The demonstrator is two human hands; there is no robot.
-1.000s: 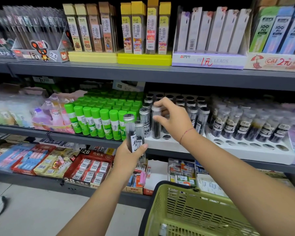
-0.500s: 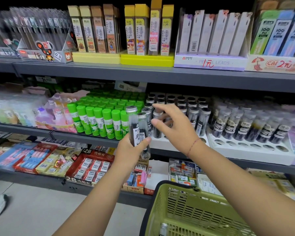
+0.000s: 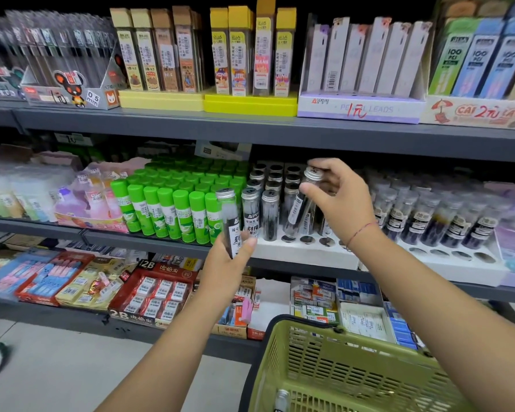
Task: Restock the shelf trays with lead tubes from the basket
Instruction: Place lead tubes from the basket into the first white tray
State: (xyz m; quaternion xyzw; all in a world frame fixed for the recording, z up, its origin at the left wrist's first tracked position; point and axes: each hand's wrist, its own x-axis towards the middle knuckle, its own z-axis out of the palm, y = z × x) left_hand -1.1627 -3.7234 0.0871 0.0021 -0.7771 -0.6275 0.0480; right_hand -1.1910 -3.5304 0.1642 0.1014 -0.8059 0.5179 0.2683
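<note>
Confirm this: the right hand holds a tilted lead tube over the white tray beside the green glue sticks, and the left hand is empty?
Not quite. In the head view the left hand is not empty: it grips an upright lead tube. The rest holds: the right hand holds a tilted tube over the white tray, beside the green glue sticks.

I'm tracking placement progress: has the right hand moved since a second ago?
Yes. The right hand has shifted right along the white tray, away from the green glue sticks, holding a tilted lead tube.
</note>
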